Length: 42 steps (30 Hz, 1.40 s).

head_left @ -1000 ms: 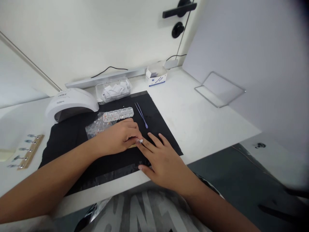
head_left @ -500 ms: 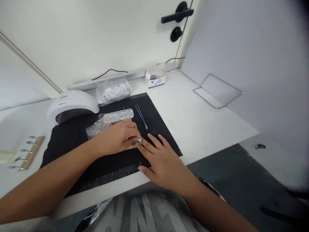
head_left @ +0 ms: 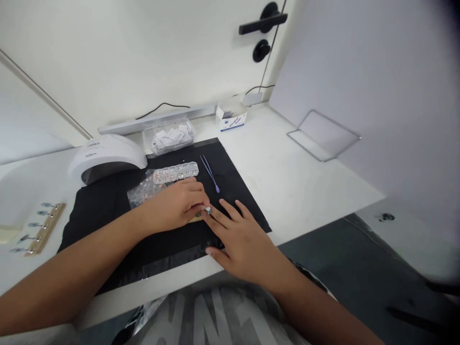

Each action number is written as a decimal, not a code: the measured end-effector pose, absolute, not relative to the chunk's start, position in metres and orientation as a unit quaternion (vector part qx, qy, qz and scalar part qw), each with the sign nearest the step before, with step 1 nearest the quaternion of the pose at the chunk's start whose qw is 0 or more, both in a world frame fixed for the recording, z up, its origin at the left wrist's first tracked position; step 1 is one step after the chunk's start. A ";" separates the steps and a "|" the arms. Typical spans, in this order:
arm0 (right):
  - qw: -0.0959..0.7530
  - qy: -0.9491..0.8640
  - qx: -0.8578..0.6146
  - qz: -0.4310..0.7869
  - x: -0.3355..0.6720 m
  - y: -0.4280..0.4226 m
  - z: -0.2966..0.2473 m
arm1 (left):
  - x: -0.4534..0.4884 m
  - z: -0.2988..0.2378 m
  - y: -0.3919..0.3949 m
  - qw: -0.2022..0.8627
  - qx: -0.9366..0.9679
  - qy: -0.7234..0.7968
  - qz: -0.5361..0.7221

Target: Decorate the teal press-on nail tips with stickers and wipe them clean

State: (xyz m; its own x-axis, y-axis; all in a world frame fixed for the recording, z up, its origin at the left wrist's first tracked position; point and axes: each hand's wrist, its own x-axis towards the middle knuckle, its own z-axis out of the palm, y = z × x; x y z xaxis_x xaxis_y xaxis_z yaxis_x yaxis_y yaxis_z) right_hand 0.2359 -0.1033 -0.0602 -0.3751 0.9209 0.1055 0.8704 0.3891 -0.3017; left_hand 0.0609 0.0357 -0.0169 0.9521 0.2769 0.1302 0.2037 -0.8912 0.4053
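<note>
left hand [head_left: 176,206]: fingers pinched shut on small pale piece [head_left: 208,209], held at mat [head_left: 97,206] centre | right hand [head_left: 246,239]: laid flat on mat, fingers spread, forefinger tip touched by piece | tweezers [head_left: 210,173]: seen at mat's far side

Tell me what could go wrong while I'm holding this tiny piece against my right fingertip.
The small pale piece is only pinched by the left hand against the index finger of the right hand; it might slip and drop onto the black mat. The left knuckles sit close to the clear gem box, so a jerk could nudge it.
</note>
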 end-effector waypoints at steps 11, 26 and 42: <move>0.130 -0.823 -0.543 0.101 0.237 -0.103 -0.060 | 0.061 -0.014 0.036 0.174 0.971 0.125 0.105; 0.130 -0.824 -0.542 0.098 0.236 -0.103 -0.059 | 0.061 -0.017 0.035 0.194 0.969 0.125 0.085; 0.126 -0.827 -0.541 0.091 0.236 -0.104 -0.059 | 0.050 -0.002 0.037 0.200 0.964 0.117 0.128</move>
